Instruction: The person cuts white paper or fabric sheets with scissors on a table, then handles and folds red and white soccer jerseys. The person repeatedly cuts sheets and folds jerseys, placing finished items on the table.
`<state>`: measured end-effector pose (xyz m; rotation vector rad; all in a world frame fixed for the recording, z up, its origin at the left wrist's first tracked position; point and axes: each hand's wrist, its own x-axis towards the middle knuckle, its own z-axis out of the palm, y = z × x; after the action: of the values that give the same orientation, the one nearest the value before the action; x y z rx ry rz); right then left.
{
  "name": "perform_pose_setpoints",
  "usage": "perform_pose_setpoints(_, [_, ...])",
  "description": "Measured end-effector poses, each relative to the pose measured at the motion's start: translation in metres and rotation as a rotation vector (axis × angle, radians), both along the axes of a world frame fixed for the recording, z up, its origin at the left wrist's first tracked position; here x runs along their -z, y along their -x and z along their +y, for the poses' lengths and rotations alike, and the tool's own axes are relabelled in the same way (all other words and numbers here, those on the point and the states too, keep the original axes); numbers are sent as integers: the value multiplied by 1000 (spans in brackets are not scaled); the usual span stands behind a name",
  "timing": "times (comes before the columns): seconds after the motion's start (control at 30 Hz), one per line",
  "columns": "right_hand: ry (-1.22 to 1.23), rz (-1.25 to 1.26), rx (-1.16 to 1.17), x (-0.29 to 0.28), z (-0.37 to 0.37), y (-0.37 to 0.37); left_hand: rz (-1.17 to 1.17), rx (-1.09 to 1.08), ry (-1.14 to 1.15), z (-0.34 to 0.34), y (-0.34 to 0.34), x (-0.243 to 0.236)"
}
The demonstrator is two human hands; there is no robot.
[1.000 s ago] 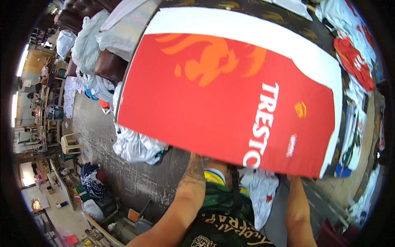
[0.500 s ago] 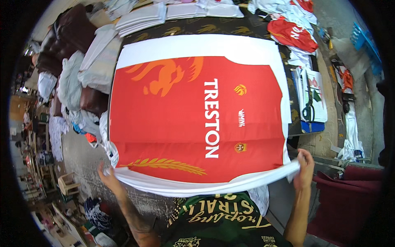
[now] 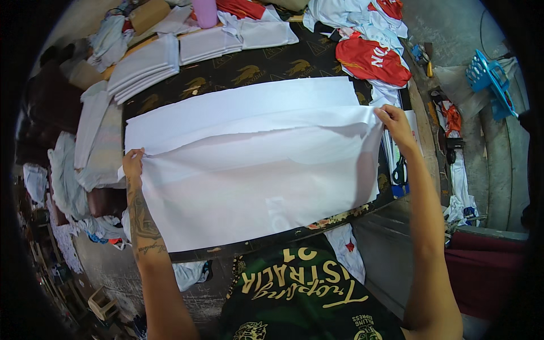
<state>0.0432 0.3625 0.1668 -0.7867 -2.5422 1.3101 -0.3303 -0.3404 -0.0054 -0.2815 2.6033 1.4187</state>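
Note:
A jersey fabric panel is folded over on the table, so only its white back shows; a faint pink tint comes through from the red print beneath. My left hand pinches the left corner of the lifted edge. At the opposite end, my right hand grips the right corner between thumb and fingers, a little higher and farther out. Between both hands the edge stretches in a shallow, wrinkled line. Beyond it lies a flat white strip, part of the same panel or a layer beneath it; I cannot tell which.
Folded white cloth stacks line the far table edge, near a pink container. A red jersey piece lies at far right. Black-handled scissors rest on papers at the right edge. A blue plastic basket stands farther right.
Both hands have carried the panel's near edge away from me, folding it over. The red printed face is now hidden. My left fingers, spread before, now pinch the corner.

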Motion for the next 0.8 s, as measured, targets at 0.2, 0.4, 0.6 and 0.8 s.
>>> perform_pose_setpoints(0.2, [-94,-188,228,102,41,65,135,8,134,33,71,51])
perform_pose_setpoints(0.4, [-222,-228,269,143,57,121,142,-12,210,41,102,51])
perform_pose_setpoints(0.6, [-224,-320,252,147,63,150,111,-34,312,42,121,50])
perform_pose_setpoints(0.8, [-478,-59,148,136,35,97,364,-15,451,152,13,15])
